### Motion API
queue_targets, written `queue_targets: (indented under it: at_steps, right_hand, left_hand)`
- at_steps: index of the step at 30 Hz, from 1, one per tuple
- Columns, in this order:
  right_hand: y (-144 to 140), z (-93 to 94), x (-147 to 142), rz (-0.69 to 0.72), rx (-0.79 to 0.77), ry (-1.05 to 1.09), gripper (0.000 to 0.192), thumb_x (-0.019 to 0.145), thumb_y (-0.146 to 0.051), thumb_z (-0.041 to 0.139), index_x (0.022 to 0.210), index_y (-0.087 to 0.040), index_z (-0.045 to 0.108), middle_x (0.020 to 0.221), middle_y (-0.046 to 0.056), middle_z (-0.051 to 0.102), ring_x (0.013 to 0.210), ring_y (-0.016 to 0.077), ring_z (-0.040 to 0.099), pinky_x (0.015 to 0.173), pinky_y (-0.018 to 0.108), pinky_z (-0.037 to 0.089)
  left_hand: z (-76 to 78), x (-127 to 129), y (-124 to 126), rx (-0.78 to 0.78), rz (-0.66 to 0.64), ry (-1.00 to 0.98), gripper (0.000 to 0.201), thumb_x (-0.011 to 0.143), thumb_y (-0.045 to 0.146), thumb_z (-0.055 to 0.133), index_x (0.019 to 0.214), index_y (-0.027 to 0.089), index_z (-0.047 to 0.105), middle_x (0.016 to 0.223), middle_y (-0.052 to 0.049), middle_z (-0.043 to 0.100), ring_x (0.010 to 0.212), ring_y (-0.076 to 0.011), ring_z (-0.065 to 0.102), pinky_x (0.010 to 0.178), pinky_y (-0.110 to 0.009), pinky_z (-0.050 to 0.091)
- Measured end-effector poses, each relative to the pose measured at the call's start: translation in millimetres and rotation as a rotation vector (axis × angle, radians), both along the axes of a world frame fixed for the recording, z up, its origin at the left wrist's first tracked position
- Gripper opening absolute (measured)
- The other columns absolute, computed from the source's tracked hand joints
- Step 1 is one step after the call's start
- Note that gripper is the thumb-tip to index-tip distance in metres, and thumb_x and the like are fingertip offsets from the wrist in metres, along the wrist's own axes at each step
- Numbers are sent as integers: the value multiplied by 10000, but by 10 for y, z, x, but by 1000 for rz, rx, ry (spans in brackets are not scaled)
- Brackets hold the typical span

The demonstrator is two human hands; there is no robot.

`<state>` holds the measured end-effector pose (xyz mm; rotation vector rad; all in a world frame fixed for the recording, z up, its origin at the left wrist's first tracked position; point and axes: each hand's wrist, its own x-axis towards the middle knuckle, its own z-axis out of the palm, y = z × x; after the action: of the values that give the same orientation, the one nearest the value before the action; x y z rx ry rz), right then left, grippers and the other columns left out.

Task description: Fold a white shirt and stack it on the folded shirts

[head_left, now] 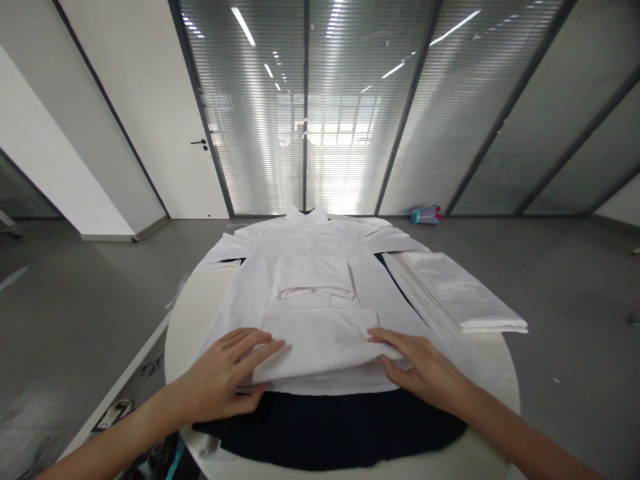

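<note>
A white shirt [310,233] lies spread out, collar away from me and sleeves out to both sides. On its front rests a small folded white cloth [314,277]. Nearer to me is a larger folded white cloth [320,337]. My left hand [233,370] is at this cloth's left edge, fingers over the top and thumb lower down by the shirt's hem. At the right edge, my right hand [420,363] pinches the cloth between fingers and thumb. Dark navy fabric [330,427] shows beneath the hem.
Everything lies on a round white table [193,340]. Another folded white cloth [457,290] sits at its right side, one corner past the rim. A blue and pink object [426,215] is on the floor by the glass partition. A door [165,120] stands back left.
</note>
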<state>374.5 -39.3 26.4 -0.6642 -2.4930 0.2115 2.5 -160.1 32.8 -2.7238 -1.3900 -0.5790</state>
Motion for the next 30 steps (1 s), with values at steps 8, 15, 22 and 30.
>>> queue_targets:
  at_steps: [8, 15, 22, 30]
  right_hand:
    - [337, 184, -272, -179, -246, 309, 201, 958, -388, 529, 1071, -254, 628, 1014, 56, 705, 872, 174, 685, 504, 181, 513]
    - [757, 376, -555, -218, -370, 496, 320, 922, -520, 519, 958, -220, 624, 677, -21, 557, 509, 109, 460, 455, 218, 378]
    - [1688, 345, -933, -341, -410, 451, 368, 920, -480, 430, 930, -177, 637, 884, 46, 687, 728, 166, 593, 603, 243, 444]
    - [2107, -26, -1205, -569, -416, -48, 251, 930, -258, 489, 941, -123, 701, 1047, 159, 717, 994, 252, 647, 834, 302, 458]
  left_hand:
    - [-9, -151, 464, -119, 156, -351, 641, 853, 348, 697, 1431, 304, 421, 1354, -102, 512, 1286, -260, 509, 1089, -451, 436]
    - [11, -278, 1072, -431, 124, -506, 725, 812, 573, 668, 1421, 231, 472, 1419, -115, 534, 1347, -307, 461, 1146, -490, 353]
    - [-56, -243, 1668, -668, 299, -943, 712, 783, 755, 565, 1183, 173, 652, 1243, -107, 678, 1171, -285, 604, 973, -328, 500]
    - [-225, -267, 1981, -864, 548, -1088, 545, 774, 648, 623, 921, 124, 628, 732, -55, 643, 605, -152, 581, 516, -244, 416]
